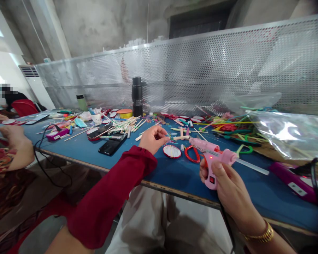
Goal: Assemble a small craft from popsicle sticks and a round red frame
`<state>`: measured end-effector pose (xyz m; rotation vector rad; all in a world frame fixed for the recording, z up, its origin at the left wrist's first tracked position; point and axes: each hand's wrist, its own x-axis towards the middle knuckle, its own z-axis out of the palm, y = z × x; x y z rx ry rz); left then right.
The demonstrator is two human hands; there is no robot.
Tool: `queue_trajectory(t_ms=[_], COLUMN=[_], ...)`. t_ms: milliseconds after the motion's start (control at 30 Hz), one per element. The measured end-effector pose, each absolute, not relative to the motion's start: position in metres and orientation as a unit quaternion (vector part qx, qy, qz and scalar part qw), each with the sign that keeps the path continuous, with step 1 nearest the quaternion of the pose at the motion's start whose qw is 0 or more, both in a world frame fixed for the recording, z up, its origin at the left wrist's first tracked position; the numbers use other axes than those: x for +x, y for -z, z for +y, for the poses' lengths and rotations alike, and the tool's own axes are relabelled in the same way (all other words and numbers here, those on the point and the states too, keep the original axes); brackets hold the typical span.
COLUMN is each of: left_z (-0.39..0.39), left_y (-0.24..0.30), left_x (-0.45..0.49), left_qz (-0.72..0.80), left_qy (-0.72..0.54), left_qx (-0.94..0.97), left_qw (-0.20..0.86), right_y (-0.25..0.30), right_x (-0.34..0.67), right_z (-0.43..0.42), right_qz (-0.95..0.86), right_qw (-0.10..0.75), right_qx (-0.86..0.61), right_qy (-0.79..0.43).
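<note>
My left hand (154,139) pinches a small wooden craft stick (184,137) above the table, with thumb and fingertips together. Around the grip of a pink hot glue gun (205,145) my right hand (228,183) is closed. The gun's red light is lit, and a clear glue stick (253,166) sticks out of its back. Its nozzle is at the craft stick's right end; whether they touch I cannot tell. Below the left fingertips lies a round white disc (172,151) with a red rim. Red-handled scissors (192,155) lie beside it.
A pile of craft sticks (127,124), a black phone (111,145) and a black bottle (137,97) stand or lie to the left. Purple power strips (294,180) with cords sit at both sides. Plastic bags (288,130) lie right. Another person's arm (18,146) is at far left.
</note>
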<state>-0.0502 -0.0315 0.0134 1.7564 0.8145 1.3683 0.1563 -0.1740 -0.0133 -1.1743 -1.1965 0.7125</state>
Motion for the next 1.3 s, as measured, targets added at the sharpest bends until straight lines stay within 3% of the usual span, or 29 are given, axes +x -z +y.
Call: queue_trajectory(t_ms=[1300], left_z=[-0.0362], left_y=[-0.0115], left_x=[-0.0448], left_qz=[0.313], left_qy=[-0.539], left_qx=[0.703], left_qw=[0.343], right_y=[0.0179], right_x=[0.1535], right_z=[-0.1704], right_qz=[-0.574], right_qw=[0.577], right_qx=[-0.508], right_qy=[-0.282])
